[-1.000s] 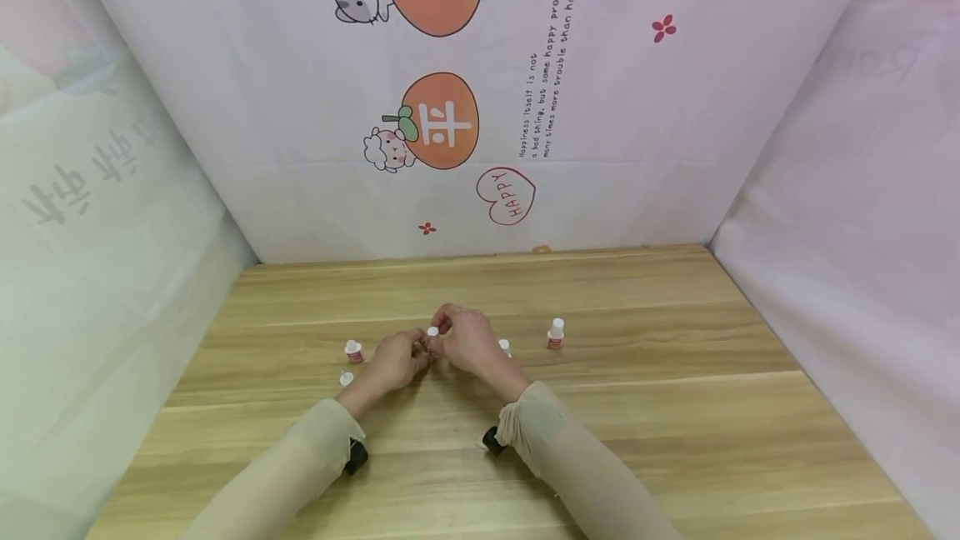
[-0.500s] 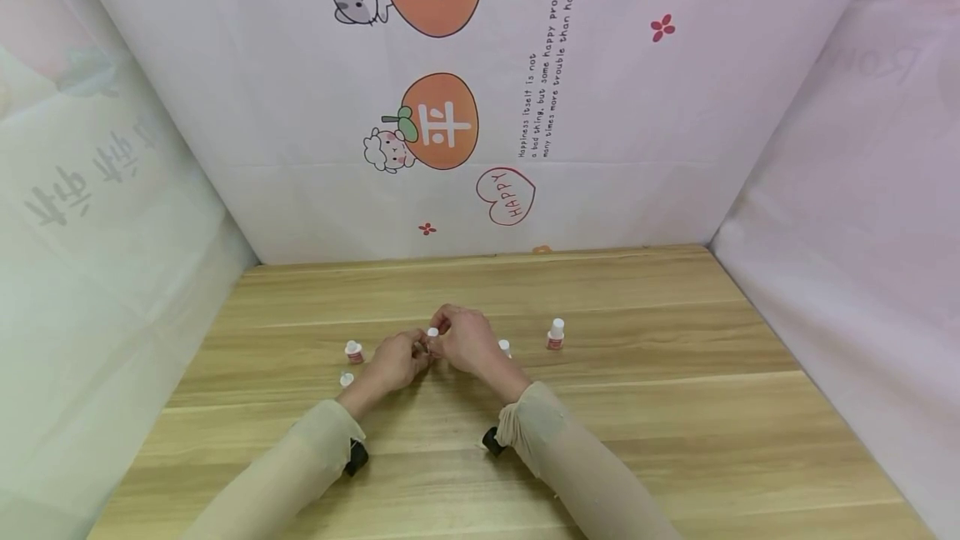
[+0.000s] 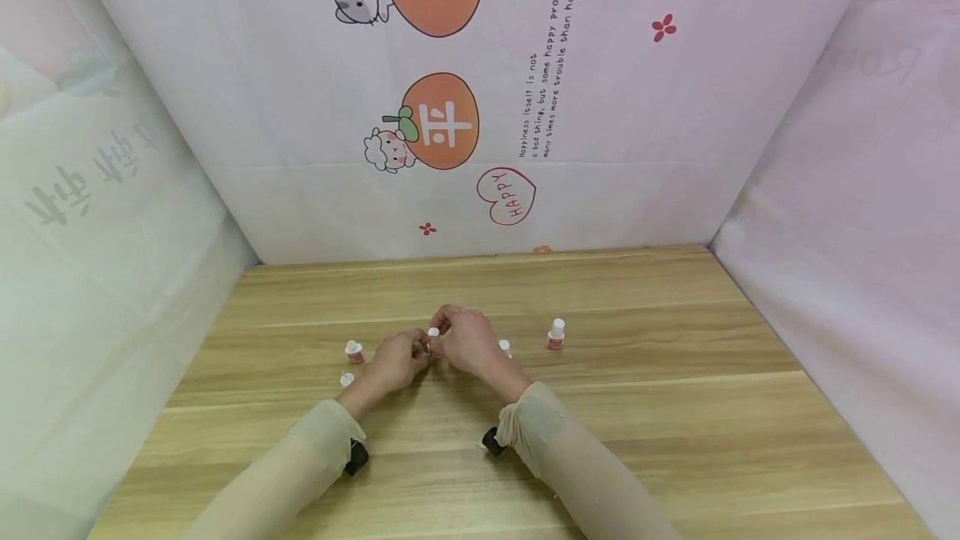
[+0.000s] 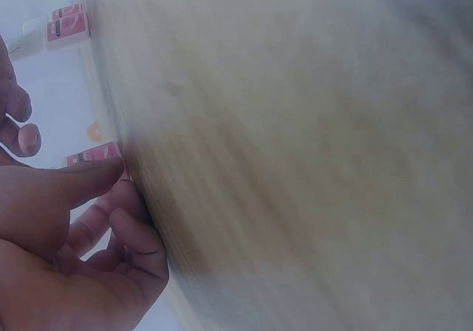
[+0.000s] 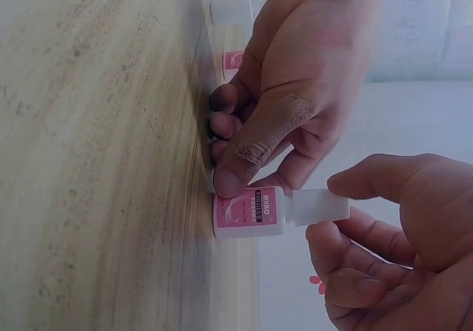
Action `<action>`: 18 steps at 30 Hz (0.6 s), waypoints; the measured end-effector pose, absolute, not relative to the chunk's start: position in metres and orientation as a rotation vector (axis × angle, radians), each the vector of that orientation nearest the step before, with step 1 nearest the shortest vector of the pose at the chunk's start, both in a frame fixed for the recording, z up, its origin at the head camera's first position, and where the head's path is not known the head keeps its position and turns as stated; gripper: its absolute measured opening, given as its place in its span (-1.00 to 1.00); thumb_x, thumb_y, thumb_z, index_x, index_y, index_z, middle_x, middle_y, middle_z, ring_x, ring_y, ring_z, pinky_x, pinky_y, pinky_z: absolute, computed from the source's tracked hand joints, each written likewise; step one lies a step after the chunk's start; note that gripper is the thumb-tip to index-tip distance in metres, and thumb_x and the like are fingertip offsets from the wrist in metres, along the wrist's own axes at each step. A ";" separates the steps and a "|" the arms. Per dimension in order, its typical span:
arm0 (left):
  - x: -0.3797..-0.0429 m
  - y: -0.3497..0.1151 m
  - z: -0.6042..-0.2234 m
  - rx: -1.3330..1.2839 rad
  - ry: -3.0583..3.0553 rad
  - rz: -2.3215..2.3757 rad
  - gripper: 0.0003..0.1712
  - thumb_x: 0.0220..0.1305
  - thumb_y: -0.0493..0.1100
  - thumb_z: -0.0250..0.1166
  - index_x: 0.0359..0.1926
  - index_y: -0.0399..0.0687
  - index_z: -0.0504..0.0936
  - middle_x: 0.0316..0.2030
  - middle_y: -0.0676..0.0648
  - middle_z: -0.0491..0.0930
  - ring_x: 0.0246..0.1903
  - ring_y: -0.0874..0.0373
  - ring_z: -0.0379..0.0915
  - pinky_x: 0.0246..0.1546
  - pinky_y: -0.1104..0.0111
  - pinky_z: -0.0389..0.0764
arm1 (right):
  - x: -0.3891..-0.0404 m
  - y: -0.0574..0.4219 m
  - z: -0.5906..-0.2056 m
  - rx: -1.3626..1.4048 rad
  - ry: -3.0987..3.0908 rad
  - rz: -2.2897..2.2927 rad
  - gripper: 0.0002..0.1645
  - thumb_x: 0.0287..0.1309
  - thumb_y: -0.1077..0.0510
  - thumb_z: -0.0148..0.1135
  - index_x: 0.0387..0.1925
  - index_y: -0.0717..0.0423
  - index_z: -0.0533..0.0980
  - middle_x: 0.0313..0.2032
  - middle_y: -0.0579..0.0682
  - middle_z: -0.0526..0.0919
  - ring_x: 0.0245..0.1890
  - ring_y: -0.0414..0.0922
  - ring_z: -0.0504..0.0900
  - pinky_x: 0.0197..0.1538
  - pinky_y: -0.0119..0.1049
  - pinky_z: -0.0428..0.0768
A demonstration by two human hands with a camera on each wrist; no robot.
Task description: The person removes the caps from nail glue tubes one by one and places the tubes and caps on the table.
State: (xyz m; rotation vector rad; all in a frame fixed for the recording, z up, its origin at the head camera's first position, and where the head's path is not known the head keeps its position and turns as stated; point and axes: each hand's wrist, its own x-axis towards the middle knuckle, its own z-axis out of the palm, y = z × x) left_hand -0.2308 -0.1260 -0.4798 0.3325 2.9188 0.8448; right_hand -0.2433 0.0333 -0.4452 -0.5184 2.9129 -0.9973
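A small white glue bottle (image 5: 251,209) with a pink label stands upright on the wooden table, near the middle of the head view. My left hand (image 3: 396,359) holds its body low down, with the thumb lying against the label in the right wrist view. At its top, my right hand (image 3: 467,340) pinches the white cap (image 5: 321,207) between thumb and fingers. A narrow white neck shows between cap and body. In the left wrist view, the fingers of my left hand (image 4: 89,250) cover much of the bottle, leaving part of its pink label (image 4: 96,154) visible.
Two similar bottles stand to the left, one farther back (image 3: 355,353) and one near my left wrist (image 3: 347,379). On the right are a tall-capped bottle (image 3: 556,335) and another bottle (image 3: 505,347) partly behind my right wrist. Printed white cloth (image 3: 600,190) encloses the table's back and sides.
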 end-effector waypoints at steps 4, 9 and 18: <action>-0.230 -0.126 -0.479 0.332 2.924 0.843 -0.87 0.25 -0.29 0.34 -0.18 -0.10 0.60 -0.43 -0.06 0.67 -0.43 0.13 0.52 -0.36 0.28 0.53 | -0.244 0.034 -0.446 -0.514 2.925 -0.990 -0.79 0.04 0.05 0.40 -0.25 -0.08 0.58 -0.32 -0.16 0.68 -0.32 -0.19 0.55 -0.17 -0.32 0.50; -0.230 -0.126 -0.480 0.329 2.917 0.851 -0.86 0.26 -0.28 0.34 -0.16 -0.10 0.61 -0.40 -0.07 0.69 -0.40 0.13 0.55 -0.33 0.27 0.55 | -0.243 0.035 -0.446 -0.526 2.927 -0.992 -0.82 0.09 0.04 0.39 -0.27 -0.07 0.58 -0.36 -0.17 0.67 -0.36 -0.21 0.53 -0.21 -0.35 0.48; -0.229 -0.126 -0.479 0.324 2.903 0.853 -0.85 0.27 -0.30 0.33 -0.14 -0.10 0.61 -0.38 -0.07 0.69 -0.39 0.12 0.56 -0.32 0.24 0.56 | -0.242 0.035 -0.444 -0.536 2.913 -1.006 -0.80 0.11 0.06 0.37 -0.22 -0.03 0.59 -0.30 -0.14 0.68 -0.34 -0.19 0.54 -0.20 -0.32 0.49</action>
